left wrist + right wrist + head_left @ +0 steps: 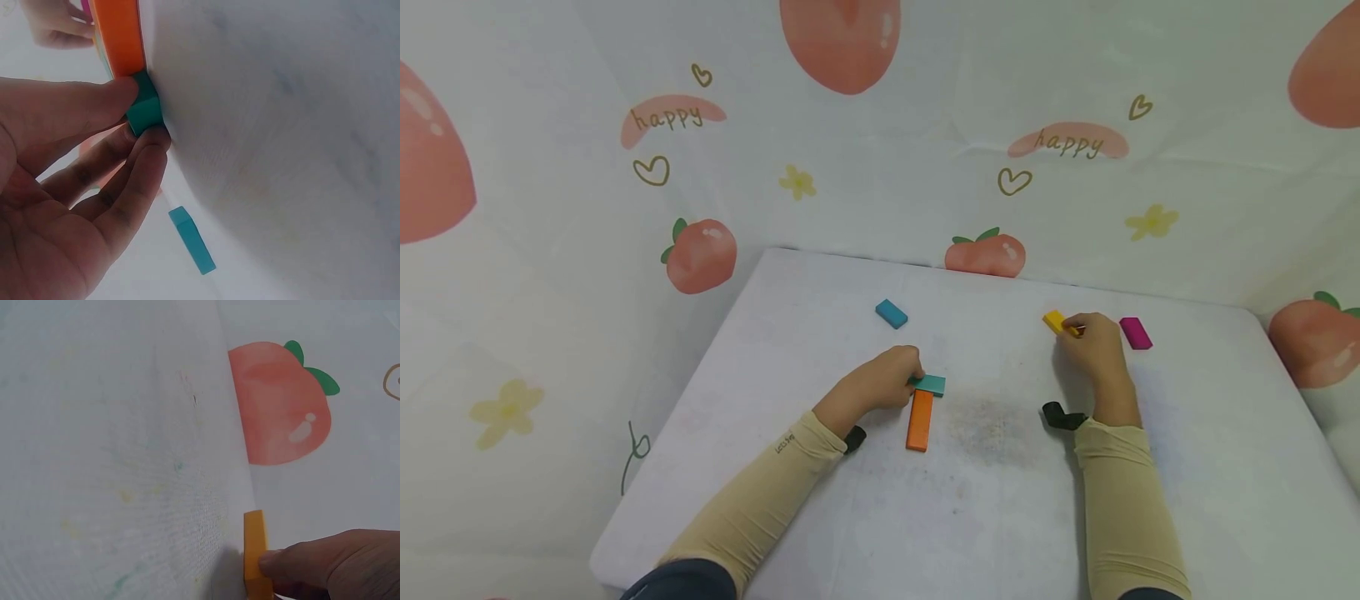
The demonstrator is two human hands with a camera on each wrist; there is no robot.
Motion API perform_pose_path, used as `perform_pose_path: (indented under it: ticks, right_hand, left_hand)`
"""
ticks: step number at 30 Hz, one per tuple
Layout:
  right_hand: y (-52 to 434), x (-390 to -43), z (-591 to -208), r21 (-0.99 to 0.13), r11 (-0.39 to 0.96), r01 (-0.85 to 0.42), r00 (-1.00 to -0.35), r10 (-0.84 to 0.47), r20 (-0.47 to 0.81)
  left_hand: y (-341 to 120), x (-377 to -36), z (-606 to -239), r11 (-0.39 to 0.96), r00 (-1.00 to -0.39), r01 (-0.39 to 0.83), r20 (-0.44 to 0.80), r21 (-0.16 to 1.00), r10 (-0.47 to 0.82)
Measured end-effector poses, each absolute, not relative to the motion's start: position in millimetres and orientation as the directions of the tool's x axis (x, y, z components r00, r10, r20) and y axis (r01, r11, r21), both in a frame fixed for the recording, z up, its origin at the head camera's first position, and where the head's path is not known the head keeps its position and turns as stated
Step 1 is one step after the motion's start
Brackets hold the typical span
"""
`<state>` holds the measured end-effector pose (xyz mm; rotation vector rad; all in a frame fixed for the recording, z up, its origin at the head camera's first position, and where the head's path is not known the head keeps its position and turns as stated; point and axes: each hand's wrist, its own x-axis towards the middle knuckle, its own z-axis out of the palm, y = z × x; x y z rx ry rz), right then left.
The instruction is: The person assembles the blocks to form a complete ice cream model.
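At the back and L side of the scene hangs a white fabric backdrop printed w/ peach-red fruit, yellow flowers, hearts and "happy". Before it, a white cloth-topped table, rounded corners, greyish smudge nr the middle. Next in size: two tan fabric sleeves, L & R, both reaching in from the near edge.

L hand, nr table centre: fingers bent, thumb & fingertips drawn into a narrow pinch. R hand, far R part of table: also a narrow pinch, thumb & finger; its other fingers are partly hidden.

Blocks, wood or plastic, can't tell. Long flat rectangular orange block lies on table, one end twd the person. Shorter rectangular magenta block lies just R of R hand, apart fr. it. Rectangular blue block, similar size, lies slantwise beyond L hand, well apart. Small rectangular teal block sits crosswise at orange's far end, touching it, its L end held in L hand. Small rectangular yellow block is gripped at one end by R hand, other end sticking out L; can't tell if it's resting on table.
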<state>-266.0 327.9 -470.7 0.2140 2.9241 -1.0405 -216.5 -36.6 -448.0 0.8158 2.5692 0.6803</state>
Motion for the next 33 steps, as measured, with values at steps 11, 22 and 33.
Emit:
perform_pose_path:
  ticks: [11, 22, 33]
  right_hand:
    - [318.6, -266.5, -470.3, -0.632, 0.765, 0.123, -0.992, 0.1, -0.071]
    - [307.2, -265.5, -468.5, -0.627, 0.772, 0.104, -0.994, 0.069, -0.079]
    - [299.4, -264.2, -471.2, -0.624, 0.777, 0.084, -0.996, 0.039, -0.085]
  left_hand:
    - [-35.6, -216.1, -450.3, 0.72, -0.775, 0.436, -0.182, 0.54, 0.605]
    - [-36.1, -215.3, -451.5, 0.719, -0.776, 0.433, -0.181, 0.544, 0.604]
    - [-36.6, -213.8, -451.0, 0.718, -0.779, 0.437, -0.171, 0.542, 0.603]
